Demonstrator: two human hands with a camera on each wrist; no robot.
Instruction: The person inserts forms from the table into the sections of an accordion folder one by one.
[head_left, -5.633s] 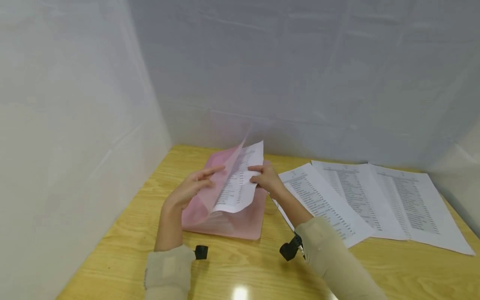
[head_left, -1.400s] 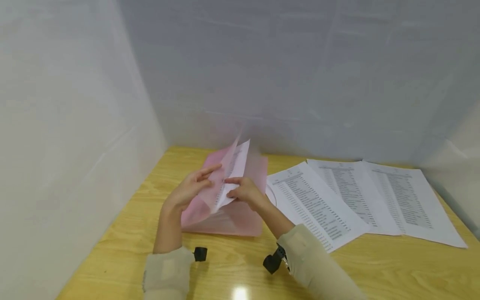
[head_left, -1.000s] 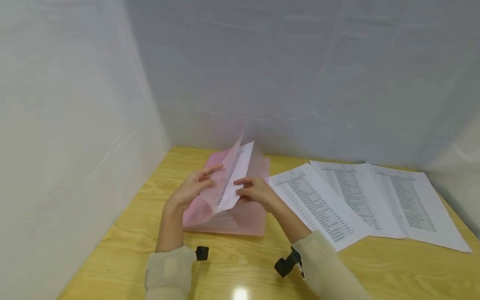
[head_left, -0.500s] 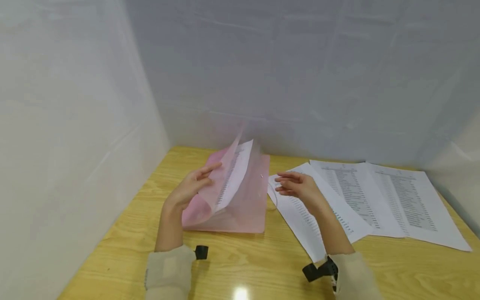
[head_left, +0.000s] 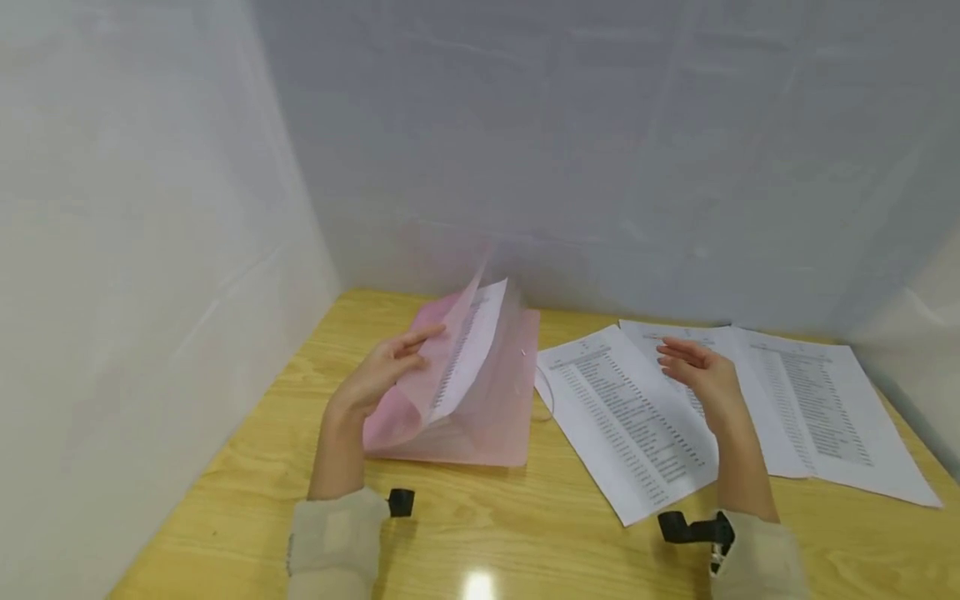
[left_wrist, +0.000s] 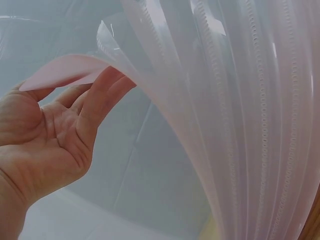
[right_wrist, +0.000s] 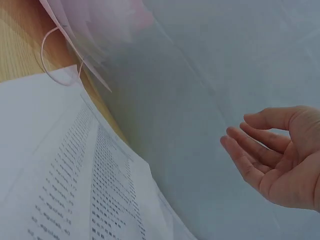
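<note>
A pink translucent expanding file (head_left: 495,433) lies on the table, its pockets fanned out in the left wrist view. My left hand (head_left: 378,375) holds its raised front cover (left_wrist: 65,72) between thumb and fingers. A printed sheet (head_left: 472,350) stands tilted inside the file, behind that cover. My right hand (head_left: 708,379) hovers over the printed sheets on the right, fingers loosely bent and holding nothing. Beneath it lie a near sheet (head_left: 622,417), a middle sheet (head_left: 765,425) and a far-right sheet (head_left: 885,442), overlapping at their edges.
A thin elastic loop (head_left: 551,396) sticks out from the file's right edge onto the near sheet. The wooden table (head_left: 450,533) is bounded by a grey sheeting wall (head_left: 600,150) behind and a pale one (head_left: 150,250) at the left.
My right hand has let go of the sheet in the file and moved right, over the loose sheets. That sheet went further behind the cover. My left hand has hardly moved.
</note>
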